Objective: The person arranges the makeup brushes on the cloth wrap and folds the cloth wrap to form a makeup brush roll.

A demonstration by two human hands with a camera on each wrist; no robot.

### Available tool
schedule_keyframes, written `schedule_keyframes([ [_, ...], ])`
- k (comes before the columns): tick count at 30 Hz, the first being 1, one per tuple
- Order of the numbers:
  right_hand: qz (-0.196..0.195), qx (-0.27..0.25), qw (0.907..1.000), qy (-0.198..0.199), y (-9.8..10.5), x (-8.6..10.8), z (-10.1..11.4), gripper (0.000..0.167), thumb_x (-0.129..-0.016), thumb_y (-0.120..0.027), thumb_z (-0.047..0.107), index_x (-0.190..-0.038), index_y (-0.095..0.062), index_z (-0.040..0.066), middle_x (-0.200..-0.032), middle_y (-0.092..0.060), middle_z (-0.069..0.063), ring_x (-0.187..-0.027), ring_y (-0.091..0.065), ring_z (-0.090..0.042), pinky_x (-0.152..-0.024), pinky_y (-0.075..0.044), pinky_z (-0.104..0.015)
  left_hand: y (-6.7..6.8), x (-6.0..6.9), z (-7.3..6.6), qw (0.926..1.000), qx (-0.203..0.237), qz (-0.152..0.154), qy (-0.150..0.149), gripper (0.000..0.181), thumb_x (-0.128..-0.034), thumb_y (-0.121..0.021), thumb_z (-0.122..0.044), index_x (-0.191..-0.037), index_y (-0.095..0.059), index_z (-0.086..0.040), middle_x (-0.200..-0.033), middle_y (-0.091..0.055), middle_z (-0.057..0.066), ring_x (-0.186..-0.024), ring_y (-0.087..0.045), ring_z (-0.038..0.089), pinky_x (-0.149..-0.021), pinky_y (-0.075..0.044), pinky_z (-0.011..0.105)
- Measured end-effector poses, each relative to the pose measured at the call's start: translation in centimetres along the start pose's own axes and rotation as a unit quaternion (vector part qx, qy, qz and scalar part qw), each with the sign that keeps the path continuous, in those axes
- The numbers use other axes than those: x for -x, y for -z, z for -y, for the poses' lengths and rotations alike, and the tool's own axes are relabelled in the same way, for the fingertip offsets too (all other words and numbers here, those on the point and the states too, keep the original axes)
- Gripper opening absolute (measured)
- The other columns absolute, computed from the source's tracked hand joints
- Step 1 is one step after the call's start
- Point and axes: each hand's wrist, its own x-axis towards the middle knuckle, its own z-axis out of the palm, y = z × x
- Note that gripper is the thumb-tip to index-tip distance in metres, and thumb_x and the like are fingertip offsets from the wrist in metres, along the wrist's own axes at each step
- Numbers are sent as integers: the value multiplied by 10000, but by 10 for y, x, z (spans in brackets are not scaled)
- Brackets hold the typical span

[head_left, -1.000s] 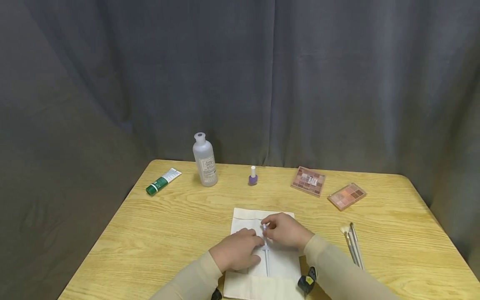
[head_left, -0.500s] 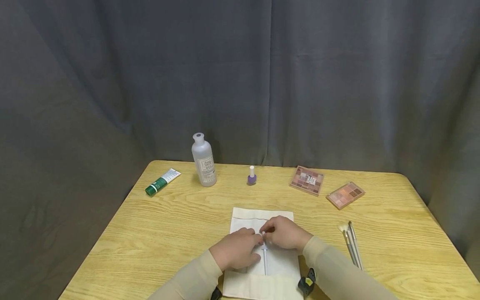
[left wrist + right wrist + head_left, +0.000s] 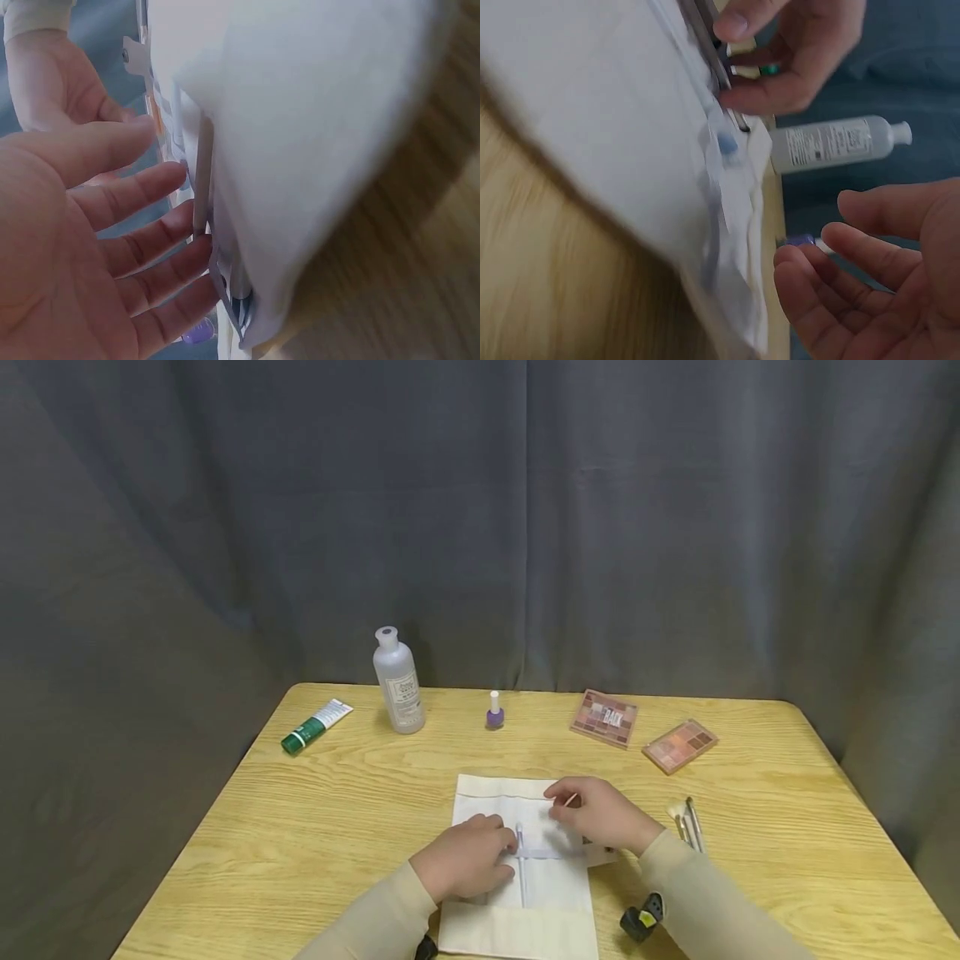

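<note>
A white fabric brush roll (image 3: 555, 885) with cream end flaps lies unfolded near the table's front. A thin, pale makeup brush (image 3: 522, 877) lies lengthwise on it, passing under a narrow strap (image 3: 551, 854). My left hand (image 3: 468, 856) rests over the roll's left half; in the left wrist view its fingers (image 3: 161, 259) are extended, tips touching the strap and handles tucked there. Other brushes beneath that hand are partly hidden. My right hand (image 3: 603, 814) hovers over the roll's upper right with loosely bent fingers, and the right wrist view shows nothing in it.
Several brushes (image 3: 688, 827) lie right of the roll, partly behind the right sleeve. Across the back stand or lie a green-and-white tube (image 3: 317, 727), a clear bottle (image 3: 400, 689), purple nail polish (image 3: 495, 717) and two makeup palettes (image 3: 603, 718) (image 3: 680, 746).
My right hand has let go of the brush's upper end and moved right, uncovering the strap and its side tab. The left hand has stayed on the roll. The head view has shifted slightly.
</note>
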Motion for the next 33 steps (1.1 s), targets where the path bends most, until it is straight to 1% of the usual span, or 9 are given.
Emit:
schedule_keyframes([
  [4, -81, 32, 9999, -89, 12, 14, -7, 247, -973, -649, 154, -1191, -692, 47, -965, -652, -13, -819, -607, -150, -672, -516, -329, 0, 1, 2, 10000, 16, -4, -15, 276, -910, -698, -309, -1151, -730, -176, -967, -597, -76, -873, -515, 90, -793, -486, 263],
  [11, -342, 358, 9985, -226, 33, 37, -23, 293, -978, -654, 192, -1228, -684, 42, -975, -663, 4, -841, -605, -128, -693, -505, -322, -1, 1, 2, 9999, 79, -27, -71, 256, -919, -693, -295, -1141, -729, -172, -976, -632, -66, -870, -503, 94, -807, -469, 267],
  [14, -466, 386, 9976, -327, 43, 46, -31, 308, -978, -653, 190, -1237, -679, 27, -986, -669, -12, -850, -606, -143, -665, -506, -320, -1, 0, 2, 9999, 131, -56, -90, 248, -919, -700, -292, -1129, -730, -163, -978, -642, -56, -870, -498, 97, -800, -462, 268],
  [18, -616, 448, 9957, -528, 56, 58, -40, 333, -981, -651, 204, -1256, -669, 17, -1011, -674, -34, -866, -614, -160, -662, -508, -323, -1, -2, 0, 9999, 121, -32, -92, 255, -921, -707, -305, -1129, -724, -160, -981, -636, -54, -870, -487, 92, -786, -456, 257],
  [19, -662, 512, 9951, -523, 60, 61, -43, 341, -981, -651, 207, -1255, -666, 5, -1012, -677, -45, -868, -619, -168, -662, -508, -326, -1, -3, 0, 9999, 117, -27, -91, 258, -920, -708, -307, -1132, -721, -160, -986, -633, -55, -873, -487, 91, -787, -458, 254],
  [23, -806, 683, 9920, -691, 72, 71, -52, 368, -975, -657, 215, -1254, -657, -24, -1010, -679, -66, -845, -624, -170, -637, -512, -325, -2, -4, -2, 9999, 82, -54, -131, 299, -919, -690, -289, -1189, -706, -161, -1017, -627, -46, -884, -481, 94, -792, -465, 252],
  [27, -901, 974, 9875, -856, 82, 79, -61, 373, -959, -671, 212, -1226, -660, -49, -1002, -687, -97, -819, -633, -186, -628, -507, -338, -3, -5, -5, 9999, 6, -39, -161, 375, -911, -666, -269, -1273, -687, -171, -1032, -619, -32, -864, -452, 99, -748, -449, 244],
  [30, -918, 1177, 9833, -1042, 88, 83, -66, 383, -943, -684, 219, -1200, -664, -65, -994, -694, -140, -828, -649, -226, -648, -522, -369, -3, -6, -6, 9998, -116, 10, -146, 402, -902, -670, -279, -1294, -681, -190, -1014, -600, -31, -840, -428, 104, -701, -419, 235],
  [33, -856, 1278, 9800, -1258, 91, 86, -72, 401, -933, -694, 228, -1186, -657, -81, -976, -695, -164, -820, -649, -239, -654, -533, -388, -3, -7, -9, 9996, -231, 44, -124, 422, -889, -694, -308, -1299, -678, -208, -1009, -579, -38, -836, -413, 108, -683, -392, 231],
])
